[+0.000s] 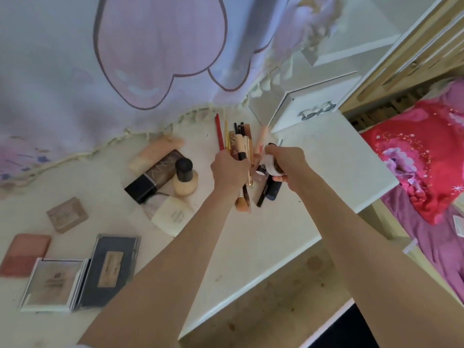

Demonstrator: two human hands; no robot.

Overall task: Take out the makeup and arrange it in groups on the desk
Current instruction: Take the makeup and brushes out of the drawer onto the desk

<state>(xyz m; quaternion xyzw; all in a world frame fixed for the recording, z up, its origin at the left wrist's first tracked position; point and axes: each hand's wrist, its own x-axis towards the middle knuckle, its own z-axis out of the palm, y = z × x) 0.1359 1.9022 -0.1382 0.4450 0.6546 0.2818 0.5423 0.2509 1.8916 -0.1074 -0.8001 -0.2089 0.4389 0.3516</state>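
Both hands out over the back of the white table (326, 172), working the brush/pencil pile. Left hand (229, 169) curled over the pile of makeup brushes (241, 151), fingers wrapped on the handles; brush heads stick out under the wrist toward the near side. Right hand (286, 163) closed round a small white-and-dark item (272, 164), too hidden to say what; thumb underneath. Red pencil (219, 133) and a thin yellow one (226, 134) lie at the left edge of the pile, a peach tube (261, 138) at its right edge. Dark blue tube (273, 192) and a black pencil (262, 197) lie just under the right hand.

Left of the pile: foundation group, touching each other – dark brown bottle with black cap (153, 177) lying flat, round beige bottle with black cap (185, 179) upright, peach tube (155, 151) behind, cream square bottle (170, 217) in front.

Near left corner: palette group – tan compact (67, 214), pink-terracotta compact (25, 252), white-framed palette (52, 285), grey palette (113, 270) just beside it.

Lilac printed curtain (125, 59) hangs behind the table, white drawer unit (308, 101) at back right, pink bed (426, 159) on the right
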